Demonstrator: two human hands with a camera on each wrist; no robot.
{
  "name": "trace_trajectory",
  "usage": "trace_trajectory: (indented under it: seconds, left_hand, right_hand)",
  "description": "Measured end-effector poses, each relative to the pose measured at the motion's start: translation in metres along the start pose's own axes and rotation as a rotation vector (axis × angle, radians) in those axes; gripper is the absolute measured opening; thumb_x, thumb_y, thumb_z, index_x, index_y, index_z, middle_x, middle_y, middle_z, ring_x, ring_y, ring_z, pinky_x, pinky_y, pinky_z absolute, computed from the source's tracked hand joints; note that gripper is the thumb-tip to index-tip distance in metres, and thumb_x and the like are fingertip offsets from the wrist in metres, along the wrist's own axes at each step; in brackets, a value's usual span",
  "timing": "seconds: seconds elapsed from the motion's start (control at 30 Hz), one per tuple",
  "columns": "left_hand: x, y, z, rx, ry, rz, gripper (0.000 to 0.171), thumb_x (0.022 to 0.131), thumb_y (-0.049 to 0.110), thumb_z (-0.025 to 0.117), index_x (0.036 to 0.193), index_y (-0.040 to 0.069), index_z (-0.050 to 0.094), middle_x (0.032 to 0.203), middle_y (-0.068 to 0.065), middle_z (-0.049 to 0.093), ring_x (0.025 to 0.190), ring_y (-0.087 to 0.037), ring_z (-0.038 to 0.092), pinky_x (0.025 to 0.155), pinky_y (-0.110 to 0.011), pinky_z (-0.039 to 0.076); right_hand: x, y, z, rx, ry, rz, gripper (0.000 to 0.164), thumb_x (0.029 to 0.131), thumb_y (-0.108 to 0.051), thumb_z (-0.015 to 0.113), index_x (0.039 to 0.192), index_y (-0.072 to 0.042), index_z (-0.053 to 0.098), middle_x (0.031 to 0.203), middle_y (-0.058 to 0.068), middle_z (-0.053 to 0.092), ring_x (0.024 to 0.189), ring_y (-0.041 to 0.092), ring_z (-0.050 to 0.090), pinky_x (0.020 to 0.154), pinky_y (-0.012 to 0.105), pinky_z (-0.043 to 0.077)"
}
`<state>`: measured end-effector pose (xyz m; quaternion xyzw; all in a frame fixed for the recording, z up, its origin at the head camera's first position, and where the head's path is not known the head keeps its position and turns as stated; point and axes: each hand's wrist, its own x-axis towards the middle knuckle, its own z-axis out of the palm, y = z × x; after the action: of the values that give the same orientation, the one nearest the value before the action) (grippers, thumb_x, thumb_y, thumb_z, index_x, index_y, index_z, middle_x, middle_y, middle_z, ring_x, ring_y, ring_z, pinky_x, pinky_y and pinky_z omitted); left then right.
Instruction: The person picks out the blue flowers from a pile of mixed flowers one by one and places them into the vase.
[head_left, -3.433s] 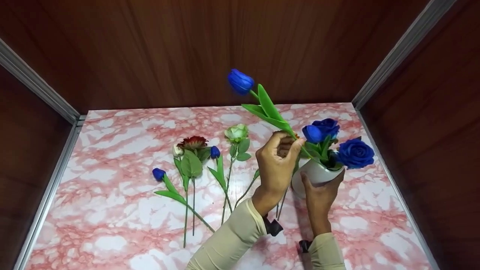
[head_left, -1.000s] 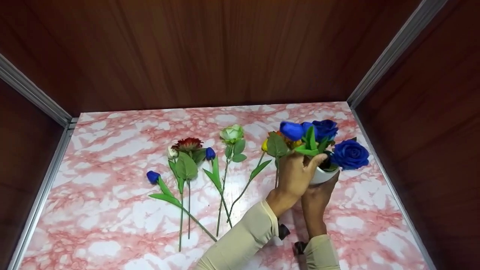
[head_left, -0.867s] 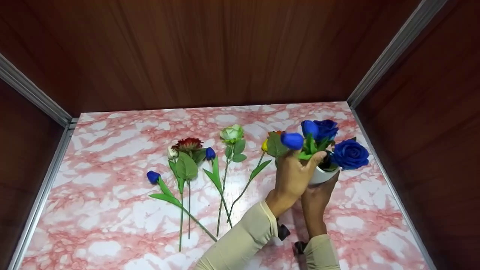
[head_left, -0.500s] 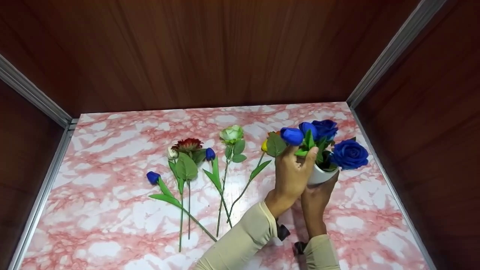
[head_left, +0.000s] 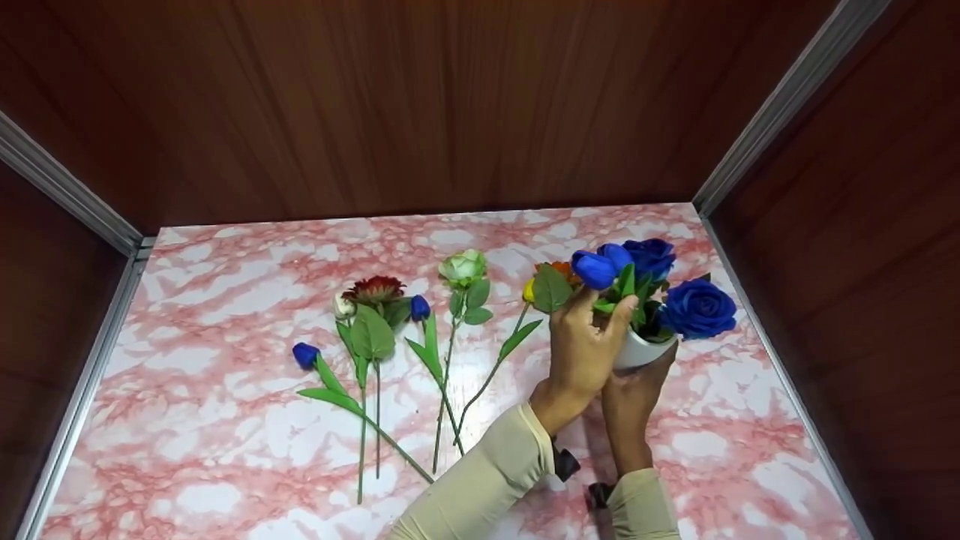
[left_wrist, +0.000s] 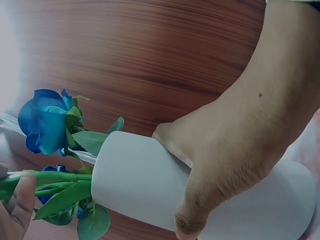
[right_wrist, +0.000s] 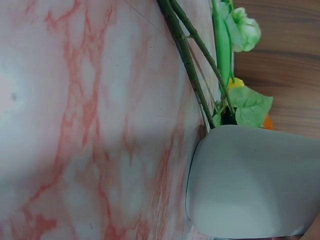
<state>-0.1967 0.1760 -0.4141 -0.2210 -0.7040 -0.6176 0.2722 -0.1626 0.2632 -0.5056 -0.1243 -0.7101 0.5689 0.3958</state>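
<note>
My left hand [head_left: 585, 356] pinches the green stem of a blue tulip [head_left: 595, 270] just above the mouth of a white vase [head_left: 641, 351]. In the left wrist view, the left hand's fingertips [left_wrist: 22, 202] show at the edge, on the green stems. My right hand [head_left: 637, 394] grips the vase round its body; the left wrist view shows its thumb and fingers on the wall. The vase tilts and holds another blue tulip [head_left: 616, 256] and two blue roses [head_left: 699, 307]. Whether the pinched stem's lower end is inside the vase is hidden.
On the pink marbled table [head_left: 217, 435] lie blue tulips [head_left: 305, 355], a dark red flower [head_left: 375, 289], a white bud [head_left: 344, 305] and a pale green rose [head_left: 463, 268]. Yellow [head_left: 529, 290] and orange [head_left: 553, 268] blooms lie beside my left hand. Brown wooden panels [head_left: 420, 105] enclose the table.
The blue tulip, held high and leaning left earlier, has come down beside the other blooms at the vase's mouth. Lately its head shifted slightly right. The right hand still holds the vase.
</note>
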Motion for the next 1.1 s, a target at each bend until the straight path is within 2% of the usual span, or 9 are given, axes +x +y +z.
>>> trace_trajectory:
  seconds: [0.1, 0.23, 0.4, 0.7, 0.97, 1.1]
  left_hand:
    - [-0.0001, -0.0007, 0.0002, -0.029, 0.013, 0.002, 0.027, 0.093, 0.022, 0.066, 0.110, 0.002, 0.068, 0.101, -0.008, 0.070, 0.088, -0.007, 0.063, 0.076, -0.017, 0.049]
    - [0.0000, -0.0016, 0.0003, -0.012, 0.020, 0.023, 0.021, 0.092, 0.021, 0.066, 0.100, 0.002, 0.071, 0.090, -0.006, 0.069, 0.075, -0.006, 0.059, 0.068, -0.016, 0.047]
    - [-0.0002, -0.0024, 0.0009, 0.038, 0.014, 0.025, 0.020, 0.092, 0.023, 0.067, 0.093, 0.003, 0.072, 0.086, -0.005, 0.069, 0.076, -0.008, 0.061, 0.069, -0.019, 0.048]
    - [-0.0056, -0.0045, 0.0022, 0.059, -0.013, -0.046, 0.023, 0.090, 0.028, 0.069, 0.098, 0.006, 0.067, 0.091, -0.005, 0.072, 0.085, -0.005, 0.066, 0.073, -0.017, 0.050]
    - [-0.0068, -0.0069, 0.0030, 0.094, -0.031, -0.019, 0.024, 0.088, 0.029, 0.072, 0.091, 0.006, 0.069, 0.085, -0.004, 0.072, 0.081, -0.008, 0.067, 0.071, -0.018, 0.050]
    - [-0.0079, -0.0077, 0.0025, 0.078, -0.054, -0.024, 0.023, 0.088, 0.029, 0.072, 0.088, 0.006, 0.069, 0.081, -0.002, 0.070, 0.077, -0.008, 0.065, 0.068, -0.016, 0.049]
  right_hand:
    - [0.0009, 0.0001, -0.0002, 0.011, -0.008, -0.006, 0.093, 0.073, 0.004, 0.076, 0.148, -0.001, 0.023, 0.142, 0.015, 0.042, 0.124, 0.019, 0.044, 0.101, 0.030, 0.036]
    - [0.0010, -0.0009, -0.0007, 0.000, -0.012, -0.005, 0.093, 0.074, 0.002, 0.077, 0.148, 0.000, 0.022, 0.143, 0.015, 0.041, 0.126, 0.019, 0.043, 0.101, 0.030, 0.035]
    - [0.0004, -0.0021, -0.0006, -0.039, -0.008, 0.015, 0.094, 0.073, 0.001, 0.078, 0.148, 0.001, 0.022, 0.143, 0.017, 0.041, 0.126, 0.020, 0.043, 0.101, 0.029, 0.035]
    - [0.0000, -0.0017, 0.0007, -0.041, 0.007, 0.022, 0.092, 0.073, 0.005, 0.076, 0.146, 0.007, 0.020, 0.141, 0.021, 0.040, 0.124, 0.021, 0.044, 0.099, 0.028, 0.036]
    - [-0.0023, 0.0036, 0.0030, -0.040, 0.050, -0.025, 0.094, 0.071, 0.007, 0.076, 0.147, 0.008, 0.020, 0.142, 0.022, 0.041, 0.125, 0.021, 0.044, 0.101, 0.029, 0.036]
    - [-0.0039, 0.0048, 0.0037, -0.053, 0.064, -0.005, 0.098, 0.070, 0.007, 0.077, 0.147, 0.009, 0.016, 0.144, 0.024, 0.039, 0.127, 0.022, 0.043, 0.101, 0.027, 0.035]
